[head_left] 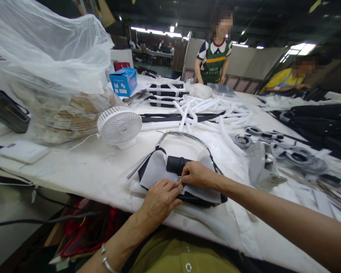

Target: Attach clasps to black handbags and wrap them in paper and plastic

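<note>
Black handbag lies near the middle of the worktop's near edge, its film-wrapped strap arching toward the far edge. A pale protective sheet covers much of its upward side, and a dark flap lies across the middle. The right hand has its fingertips drawn together in a narrow pinch on a small gold-coloured metal fitting just below the flap. The left hand lies palm down over the bag's near side, fingertips close to the same fitting; whether they grip anything I cannot tell, since the palm side is hidden.

Several things could go wrong, as I judge it. The fitting is tiny, so a slip of the pinch could send it skidding and scratch the dark surface where the sheet leaves it bare. The sheet looks loose; a fold could get caught under the fitting, or tear if tugged. Uneven pressure from the left hand might let the bag turn or slide toward the near edge. The metal bracelet on the left wrist could mark the bag if that forearm came forward over it. Toward the far edge, white tubes lie beyond the strap; pushing the bag back could tangle the two.
</note>
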The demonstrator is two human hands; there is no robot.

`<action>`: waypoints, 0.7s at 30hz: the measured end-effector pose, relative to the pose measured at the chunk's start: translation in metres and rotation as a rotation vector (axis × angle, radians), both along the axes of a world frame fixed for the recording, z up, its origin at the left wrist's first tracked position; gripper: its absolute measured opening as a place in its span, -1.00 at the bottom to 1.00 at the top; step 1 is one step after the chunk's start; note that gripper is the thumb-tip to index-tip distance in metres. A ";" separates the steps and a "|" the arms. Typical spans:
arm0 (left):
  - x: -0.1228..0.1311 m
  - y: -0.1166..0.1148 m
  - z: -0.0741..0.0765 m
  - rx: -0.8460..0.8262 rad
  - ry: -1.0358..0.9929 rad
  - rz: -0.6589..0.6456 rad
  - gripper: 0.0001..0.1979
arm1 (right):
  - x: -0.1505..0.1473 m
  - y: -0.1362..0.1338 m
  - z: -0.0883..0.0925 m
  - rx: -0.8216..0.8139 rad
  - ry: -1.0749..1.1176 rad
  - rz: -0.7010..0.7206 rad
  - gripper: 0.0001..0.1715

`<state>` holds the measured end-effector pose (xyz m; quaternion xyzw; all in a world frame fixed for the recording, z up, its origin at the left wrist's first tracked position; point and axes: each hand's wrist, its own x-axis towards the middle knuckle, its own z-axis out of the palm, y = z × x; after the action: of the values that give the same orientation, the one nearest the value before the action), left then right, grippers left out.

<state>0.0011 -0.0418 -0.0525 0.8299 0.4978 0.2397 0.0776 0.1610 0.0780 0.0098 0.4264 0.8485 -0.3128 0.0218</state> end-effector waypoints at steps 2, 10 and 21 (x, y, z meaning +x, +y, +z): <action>0.000 -0.002 -0.005 0.072 -0.044 0.010 -0.58 | 0.001 0.001 0.000 0.018 0.044 0.038 -0.81; -0.002 -0.006 -0.007 0.067 -0.298 0.101 -0.65 | 0.015 -0.011 0.010 0.287 0.098 0.497 -0.70; 0.000 0.001 0.019 -0.178 -0.180 0.131 -0.81 | 0.016 -0.011 -0.016 0.489 0.572 0.179 -0.72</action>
<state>0.0012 -0.0404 -0.0338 0.7606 0.5614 0.2725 0.1793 0.1775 0.0674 -0.0064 0.2387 0.9036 -0.2043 -0.2910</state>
